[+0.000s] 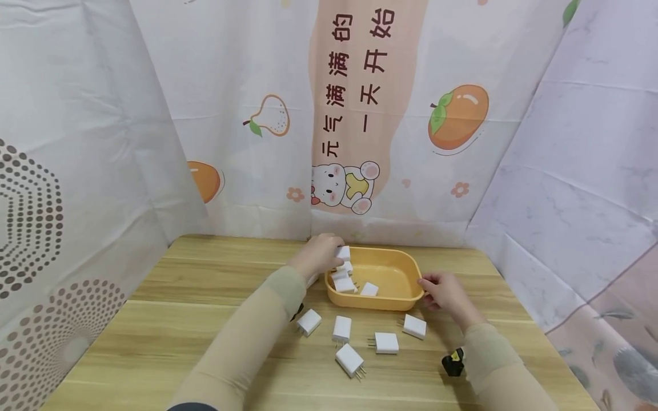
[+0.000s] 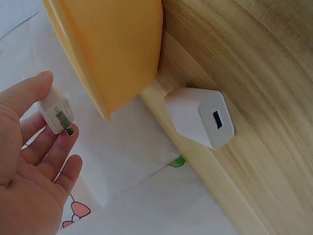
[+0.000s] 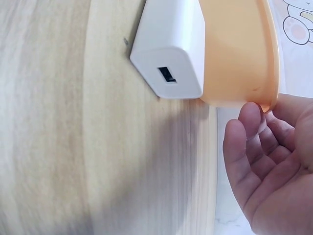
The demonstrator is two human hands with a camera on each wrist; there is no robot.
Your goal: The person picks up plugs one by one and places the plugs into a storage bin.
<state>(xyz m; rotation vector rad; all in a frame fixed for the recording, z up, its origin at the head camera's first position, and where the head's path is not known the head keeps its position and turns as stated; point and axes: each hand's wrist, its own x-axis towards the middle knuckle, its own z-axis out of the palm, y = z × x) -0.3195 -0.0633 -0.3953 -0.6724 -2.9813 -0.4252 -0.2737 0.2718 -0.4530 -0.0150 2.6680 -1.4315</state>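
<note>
My left hand (image 1: 320, 255) is raised over the left end of a yellow plastic tray (image 1: 375, 302). Between thumb and fingers it pinches a white USB wall charger (image 2: 57, 110), whose metal prongs show in the left wrist view. Several similar chargers lie inside the tray, mostly at its left end, including one charger (image 1: 369, 289) nearer the middle. At the tray's right end, my right hand (image 1: 445, 294) grips the rim between thumb and fingers. Just beside the tray in the right wrist view lies another white charger (image 3: 171, 54), its USB port facing the camera.
In front of the tray, several white chargers lie scattered on the wooden table (image 1: 195, 319), among them one charger (image 1: 349, 361) nearest me. Another charger (image 2: 198, 117) sits by the tray's left end. Printed cloth (image 1: 247, 171) hangs behind the table and along both sides.
</note>
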